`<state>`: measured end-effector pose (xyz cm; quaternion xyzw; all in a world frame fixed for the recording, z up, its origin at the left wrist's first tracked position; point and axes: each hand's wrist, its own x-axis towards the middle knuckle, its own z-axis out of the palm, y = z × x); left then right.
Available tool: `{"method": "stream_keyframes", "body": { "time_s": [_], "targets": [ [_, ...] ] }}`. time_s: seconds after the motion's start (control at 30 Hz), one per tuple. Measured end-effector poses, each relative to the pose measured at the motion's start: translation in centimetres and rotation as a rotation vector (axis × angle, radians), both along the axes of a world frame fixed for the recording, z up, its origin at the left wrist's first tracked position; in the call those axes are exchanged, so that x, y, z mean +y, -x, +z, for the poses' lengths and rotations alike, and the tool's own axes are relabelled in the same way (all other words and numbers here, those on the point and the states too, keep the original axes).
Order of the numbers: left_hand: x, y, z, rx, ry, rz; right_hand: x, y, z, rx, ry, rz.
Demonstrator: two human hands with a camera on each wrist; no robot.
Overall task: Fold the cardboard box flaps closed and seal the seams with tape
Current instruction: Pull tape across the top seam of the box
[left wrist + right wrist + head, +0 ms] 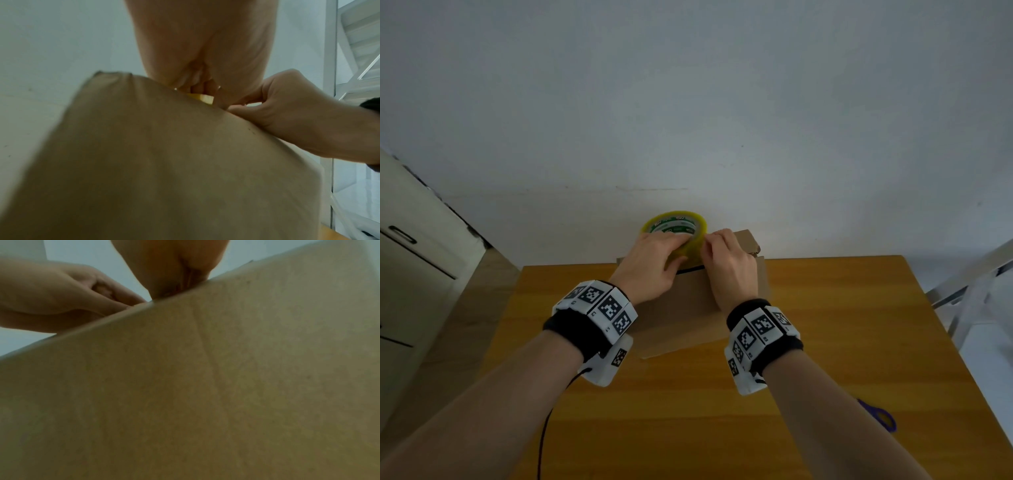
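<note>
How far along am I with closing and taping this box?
Done: the near flap of the box looks folded down, though a far flap still sticks up at the right. In hand: your left hand grips the tape roll on top of the box while your right hand pinches at its edge, apparently at the loose end. Left: no tape is visible on any seam yet, so all the sealing remains.
</note>
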<state>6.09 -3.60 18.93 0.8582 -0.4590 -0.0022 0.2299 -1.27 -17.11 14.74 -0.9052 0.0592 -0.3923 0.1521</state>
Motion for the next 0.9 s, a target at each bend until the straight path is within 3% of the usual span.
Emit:
{"method": "stream_keyframes", "body": {
  "time_s": [0.33,0.6,0.9],
  "targets": [
    [0.1,-0.5,-0.1,0.017,-0.039,-0.005,-0.1,-1.1,0.1,-0.001,-0.067,0.028],
    [0.3,-1.5,-0.2,0.038,-0.034,0.008,-1.0,-1.3,-0.4,-0.002,-0.285,0.152],
    [0.1,-1.7,0.0,0.052,-0.053,-0.011,-0.6,-0.8,-0.2,0.032,-0.019,0.089]
  ]
}}
